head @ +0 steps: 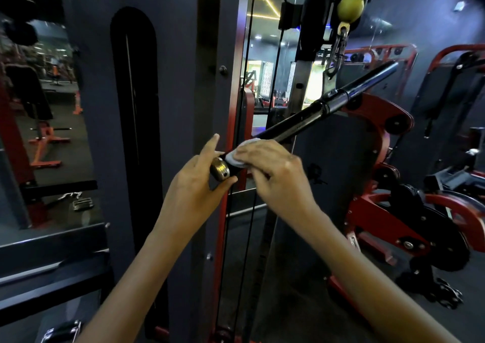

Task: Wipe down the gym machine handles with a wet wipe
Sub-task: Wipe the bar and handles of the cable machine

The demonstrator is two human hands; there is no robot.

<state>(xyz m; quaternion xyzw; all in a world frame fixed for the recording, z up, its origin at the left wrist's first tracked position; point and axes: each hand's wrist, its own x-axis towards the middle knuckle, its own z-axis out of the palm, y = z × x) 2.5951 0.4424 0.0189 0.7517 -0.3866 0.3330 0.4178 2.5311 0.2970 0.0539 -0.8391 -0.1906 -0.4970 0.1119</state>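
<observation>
Dim gym machines fill the background while, at frame centre, the right hand (pixel 273 166) clamps a wet wipe (pixel 242 152) around the cable bar's (pixel 301 122) near end, left hand (pixel 195 177) apparently pinching its metal cap (pixel 220 172); most bar remains unwiped.

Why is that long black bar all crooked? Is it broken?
Not broken, as far as I can see. The bar tilts because the left hand holds its metal end while the right hand rubs it with the wipe.

Left hand (pixel 195 174), forearm rising from 7 o'clock, cups upward with index extended; right hand (pixel 273 169), from 5 o'clock, curls palm-down.
</observation>
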